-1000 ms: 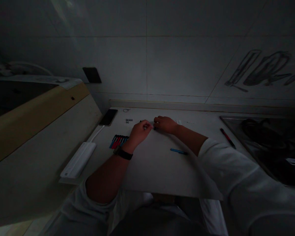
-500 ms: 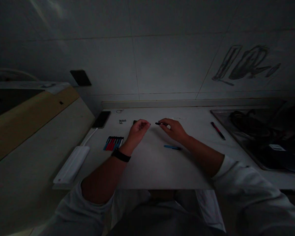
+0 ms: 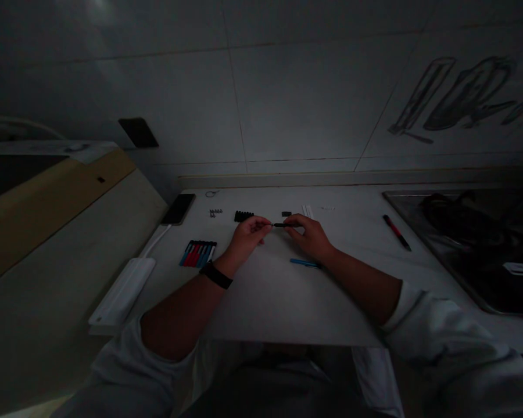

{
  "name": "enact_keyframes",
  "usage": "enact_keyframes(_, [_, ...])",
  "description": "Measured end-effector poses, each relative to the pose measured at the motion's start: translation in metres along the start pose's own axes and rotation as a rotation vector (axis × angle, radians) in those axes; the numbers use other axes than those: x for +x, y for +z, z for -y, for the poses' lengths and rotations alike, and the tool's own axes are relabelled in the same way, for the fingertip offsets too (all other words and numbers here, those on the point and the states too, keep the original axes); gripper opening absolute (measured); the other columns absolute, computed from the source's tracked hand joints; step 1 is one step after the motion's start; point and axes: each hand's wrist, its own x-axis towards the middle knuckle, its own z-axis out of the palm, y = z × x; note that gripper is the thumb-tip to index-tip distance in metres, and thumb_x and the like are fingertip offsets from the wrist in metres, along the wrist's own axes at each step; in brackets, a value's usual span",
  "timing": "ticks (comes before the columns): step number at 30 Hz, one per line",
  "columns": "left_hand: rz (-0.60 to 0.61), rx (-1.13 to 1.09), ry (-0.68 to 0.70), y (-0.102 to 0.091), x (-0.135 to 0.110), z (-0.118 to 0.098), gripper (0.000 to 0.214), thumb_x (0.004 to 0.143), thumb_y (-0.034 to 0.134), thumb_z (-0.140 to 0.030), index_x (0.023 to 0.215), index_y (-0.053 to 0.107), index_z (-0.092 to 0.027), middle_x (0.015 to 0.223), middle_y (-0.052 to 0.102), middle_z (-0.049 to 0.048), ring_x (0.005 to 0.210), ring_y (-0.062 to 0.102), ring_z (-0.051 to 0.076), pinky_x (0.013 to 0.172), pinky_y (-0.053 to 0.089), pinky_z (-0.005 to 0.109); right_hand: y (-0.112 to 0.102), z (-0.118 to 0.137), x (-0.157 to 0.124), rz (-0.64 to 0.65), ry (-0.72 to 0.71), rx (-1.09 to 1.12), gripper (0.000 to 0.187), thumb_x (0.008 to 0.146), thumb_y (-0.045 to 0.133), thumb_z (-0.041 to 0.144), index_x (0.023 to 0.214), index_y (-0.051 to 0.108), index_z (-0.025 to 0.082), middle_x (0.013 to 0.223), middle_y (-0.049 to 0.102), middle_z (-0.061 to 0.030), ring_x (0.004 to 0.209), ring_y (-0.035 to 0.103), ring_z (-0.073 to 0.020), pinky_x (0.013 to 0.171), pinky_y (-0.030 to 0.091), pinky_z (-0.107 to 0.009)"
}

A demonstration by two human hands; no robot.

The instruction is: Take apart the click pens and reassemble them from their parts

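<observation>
Over the middle of the white table, my right hand [image 3: 310, 235] is closed on a slim black pen part [image 3: 279, 224] that lies level and points left. My left hand [image 3: 249, 235] pinches a tiny piece at that part's left end; its kind is too small to make out, and the two meet or nearly meet. Below my right hand lies a blue pen piece [image 3: 304, 263]. Several black pen parts [image 3: 243, 216] sit in a row just behind my left hand. A small black piece [image 3: 286, 213] and thin white sticks [image 3: 306, 211] lie behind my right hand.
Left on the table are a row of red, blue and black pen barrels [image 3: 198, 253], small metal bits [image 3: 215, 212], a phone [image 3: 178, 209] and a white power strip [image 3: 122, 293]. A red-black pen [image 3: 397, 233] lies right, beside a metal-rimmed sink [image 3: 433, 251] holding dark items.
My hands have come together, closing the gap between the small piece in my left and the black pen part in my right. The view has shifted slightly.
</observation>
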Motion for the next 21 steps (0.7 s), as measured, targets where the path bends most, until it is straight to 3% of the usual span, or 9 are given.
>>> enact_keyframes(10, [0.029,-0.034,-0.017,0.0002,0.0000,0.0001,0.029,0.078,0.081,-0.039,0.095,0.071,-0.017,0.088,0.068,0.0043,0.071,0.060,0.012,0.055,0.047,0.022,-0.0023,0.0041,-0.0005,0.014,-0.033,-0.056,0.017,0.095,0.062,0.033,0.105,0.071,0.023,0.104,0.076,-0.0071,0.096,0.072,-0.0223,0.090,0.056,-0.038])
enact_keyframes(21, [0.036,-0.041,-0.047,0.0004,-0.0015,-0.0024,0.028,0.077,0.082,-0.038,0.092,0.072,-0.017,0.085,0.068,0.0037,0.069,0.060,0.012,0.056,0.048,0.023,-0.0063,0.0066,-0.0021,0.010,-0.165,-0.152,0.017,0.099,0.059,0.031,0.108,0.072,0.023,0.105,0.074,-0.0087,0.101,0.069,-0.0236,0.093,0.053,-0.038])
